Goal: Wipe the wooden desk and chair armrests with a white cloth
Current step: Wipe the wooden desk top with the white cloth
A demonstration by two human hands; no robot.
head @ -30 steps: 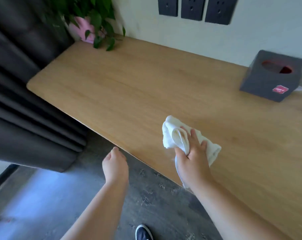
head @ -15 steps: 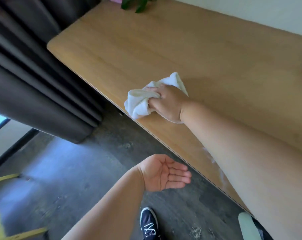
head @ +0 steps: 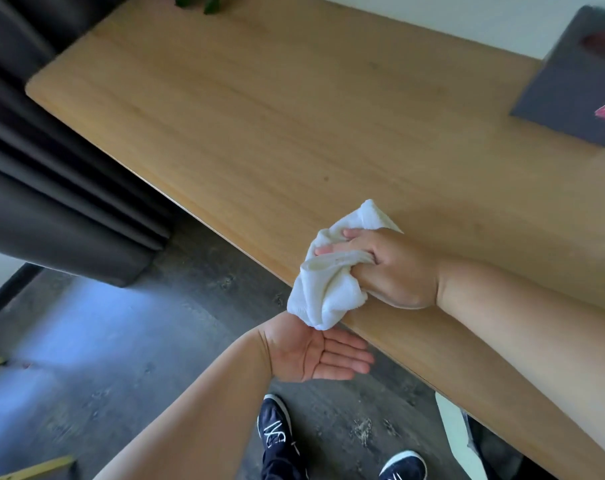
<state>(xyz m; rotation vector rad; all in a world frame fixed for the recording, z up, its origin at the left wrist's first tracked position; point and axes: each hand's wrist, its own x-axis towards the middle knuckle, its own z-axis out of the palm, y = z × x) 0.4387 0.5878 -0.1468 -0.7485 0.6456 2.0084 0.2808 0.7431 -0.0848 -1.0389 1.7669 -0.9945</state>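
The wooden desk point(head: 277, 109) fills the upper right of the head view. My right hand point(head: 394, 268) grips a bunched white cloth point(head: 329, 289) at the desk's front edge, and part of the cloth hangs over that edge. Just below the edge, under the cloth, my left hand point(head: 315, 355) is cupped palm up with its fingers apart and nothing in it. No chair armrest is in view.
A dark grey tissue box point(head: 575, 81) with a red label stands at the desk's back right. Dark curtains point(head: 51, 202) hang on the left. Green leaves point(head: 207, 3) poke in at the top. My shoes point(head: 277, 434) stand on the grey floor; a white object point(head: 457, 438) sits under the desk.
My right hand has dragged the cloth along the front edge toward me. My left hand has risen to just under the cloth, palm up. The tissue box has come back into view.
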